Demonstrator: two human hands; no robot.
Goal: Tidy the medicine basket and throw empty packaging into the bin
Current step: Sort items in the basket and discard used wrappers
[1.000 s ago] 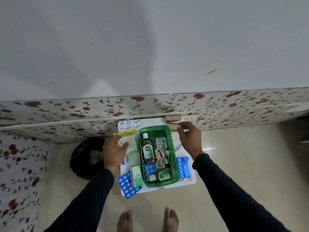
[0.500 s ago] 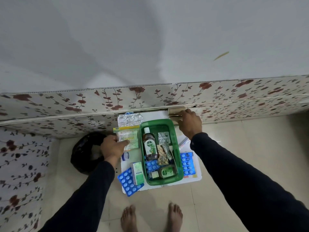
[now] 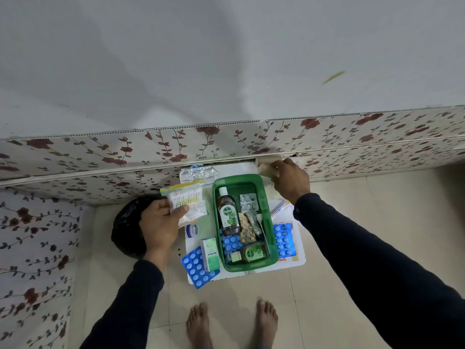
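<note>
A green medicine basket [image 3: 274,258] sits on a white board [image 3: 299,258] on the floor. In it lie a brown Dettol bottle [image 3: 228,214], a silver blister strip [image 3: 248,202], a blue blister strip and a small green jar [image 3: 252,253]. My left hand [image 3: 161,222] grips a clear packet of cotton buds [image 3: 187,199] left of the basket. My right hand [image 3: 290,181] is closed on a cream bandage roll [image 3: 266,170] at the basket's far right corner. A black-lined bin [image 3: 125,227] stands to the left, partly hidden by my left hand.
Loose on the board lie blue blister strips [image 3: 198,268] [image 3: 283,239], a green box [image 3: 210,254], a small white jar [image 3: 192,230], a tube [image 3: 279,210] and crumpled silver foil [image 3: 198,173]. A flowered wall panel [image 3: 100,157] runs behind. My bare feet [image 3: 198,323] stand on the tiles.
My left hand has lifted the cotton bud packet slightly off the board. My right hand has stayed on the bandage roll; the camera has shifted.
</note>
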